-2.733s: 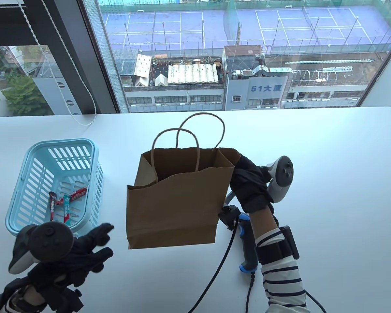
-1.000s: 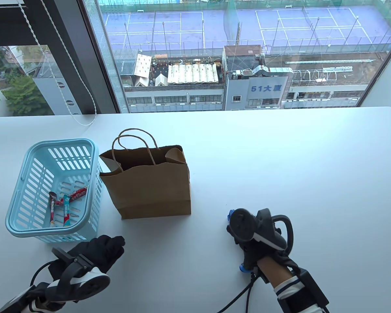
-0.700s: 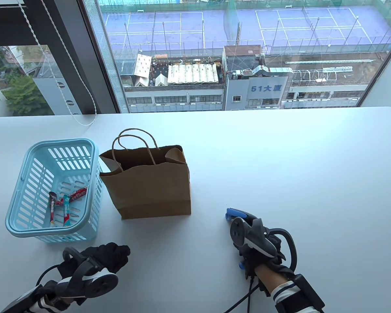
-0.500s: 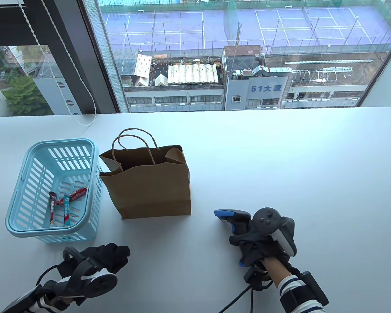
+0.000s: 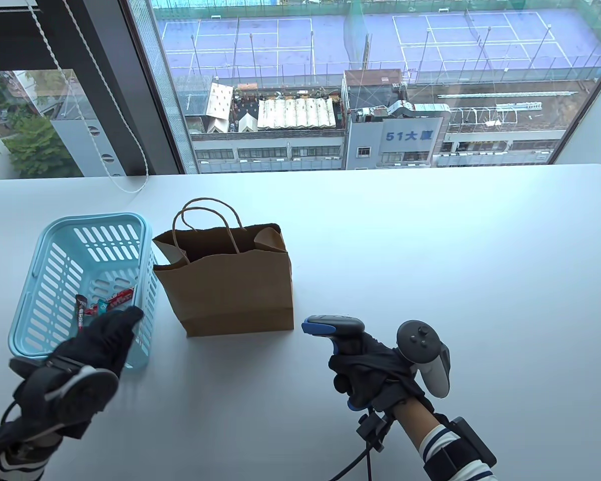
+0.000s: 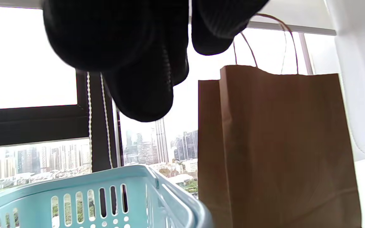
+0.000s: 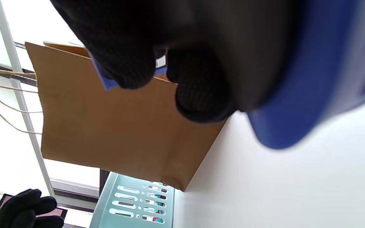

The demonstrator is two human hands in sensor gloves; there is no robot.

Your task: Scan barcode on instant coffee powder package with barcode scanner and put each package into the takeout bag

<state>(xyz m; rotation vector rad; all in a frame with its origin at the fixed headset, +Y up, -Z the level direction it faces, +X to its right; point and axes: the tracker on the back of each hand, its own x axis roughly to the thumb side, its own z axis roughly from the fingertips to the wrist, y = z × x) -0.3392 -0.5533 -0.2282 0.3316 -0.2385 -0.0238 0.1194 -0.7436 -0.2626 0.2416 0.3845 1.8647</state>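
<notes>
Table view: red and teal coffee sticks (image 5: 100, 304) in basket (image 5: 45, 280); left hand (image 5: 92, 343) spread above; right hand (image 5: 368, 371) grips scanner (image 5: 333, 326).

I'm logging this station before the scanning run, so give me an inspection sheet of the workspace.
Surface: white table, bare on its right side.
Job's things: red and teal coffee sachets inside the light blue slotted plastic basket; brown paper takeout bag upright and open beside it; black and blue barcode scanner lifted, nose toward the bag.
Clutter: nothing seen.
Hands: left hand open over the basket's near rim; right hand grips the scanner handle.
Cables: black scanner cable trails to the near edge.
Surroundings: large window; white blind cord.
</notes>
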